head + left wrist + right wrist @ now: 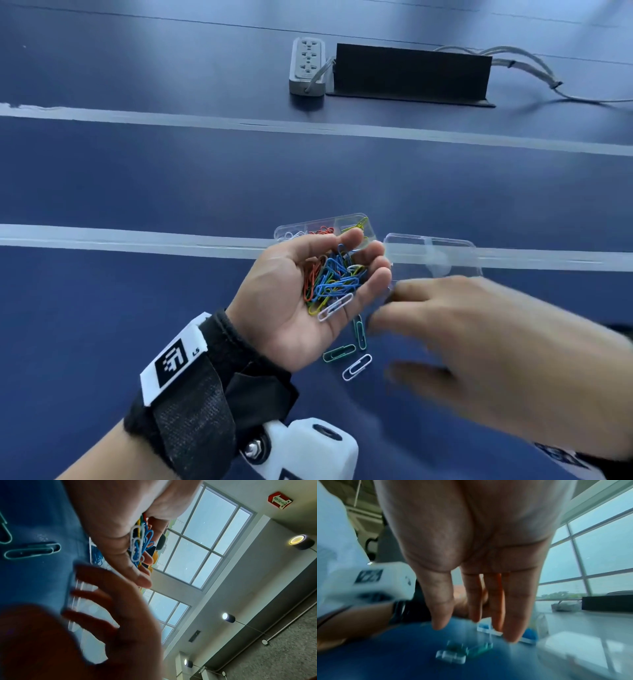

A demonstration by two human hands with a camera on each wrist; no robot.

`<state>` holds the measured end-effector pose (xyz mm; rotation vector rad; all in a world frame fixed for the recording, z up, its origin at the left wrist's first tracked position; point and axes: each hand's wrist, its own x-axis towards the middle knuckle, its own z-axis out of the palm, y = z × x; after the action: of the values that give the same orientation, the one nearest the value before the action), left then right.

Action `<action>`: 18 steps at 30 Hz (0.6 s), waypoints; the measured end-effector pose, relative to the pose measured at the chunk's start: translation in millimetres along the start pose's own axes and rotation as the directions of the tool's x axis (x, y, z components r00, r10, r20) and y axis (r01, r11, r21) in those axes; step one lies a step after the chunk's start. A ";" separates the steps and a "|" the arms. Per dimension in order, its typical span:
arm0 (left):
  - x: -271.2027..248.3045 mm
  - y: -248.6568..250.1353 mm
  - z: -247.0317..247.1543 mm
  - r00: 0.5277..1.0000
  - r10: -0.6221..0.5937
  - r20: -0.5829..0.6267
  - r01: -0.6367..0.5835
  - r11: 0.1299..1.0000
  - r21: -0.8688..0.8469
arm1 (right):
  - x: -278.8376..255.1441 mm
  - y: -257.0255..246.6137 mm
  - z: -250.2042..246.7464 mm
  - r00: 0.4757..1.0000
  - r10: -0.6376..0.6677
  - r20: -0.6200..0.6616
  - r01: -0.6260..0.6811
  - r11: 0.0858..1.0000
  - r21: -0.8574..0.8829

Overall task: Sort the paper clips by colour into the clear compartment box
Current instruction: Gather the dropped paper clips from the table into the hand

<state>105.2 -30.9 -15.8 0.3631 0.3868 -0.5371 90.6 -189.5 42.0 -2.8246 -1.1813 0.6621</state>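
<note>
My left hand (363, 263) lies palm up and cupped, carrying a mixed pile of paper clips (330, 277) in blue, orange, green, yellow and white; the pile (139, 543) also shows in the left wrist view. Just behind it sits the clear compartment box (368, 219), holding white clips (291, 235), orange clips (320, 231) and yellow clips (356, 224) in separate cells. Its clear lid (431, 253) lies open to the right. My right hand (387, 329) is blurred, palm down with straight spread fingers (488, 601), holding nothing. Under it lie two green clips (339, 353) and a white clip (357, 367).
A grey power strip (307, 65), a black box (411, 73) and grey cables (534, 68) lie at the far side of the blue table. Two pale tape strips (137, 234) cross the table; the box stands on the nearer one.
</note>
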 end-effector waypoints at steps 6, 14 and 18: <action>0.4 4.9 -2.8 1.000 0.020 0.011 -0.020 0.999 -0.041 | 17.3 -8.9 43.8 0.997 -0.072 -0.016 0.071 0.995 -0.077; -0.6 4.7 -5.1 0.998 0.027 0.053 -0.024 0.998 -0.063 | 22.3 -3.4 49.0 0.985 -0.165 -0.042 0.163 0.985 -0.058; 0.6 4.4 -7.5 0.998 0.029 0.064 -0.023 0.996 -0.090 | 25.4 6.4 39.7 0.991 -0.126 0.038 0.127 0.991 -0.029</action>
<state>106.2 -24.5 -21.5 0.2635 0.3418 -0.5035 95.6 -182.8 -4.8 -2.7444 -1.3745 0.6952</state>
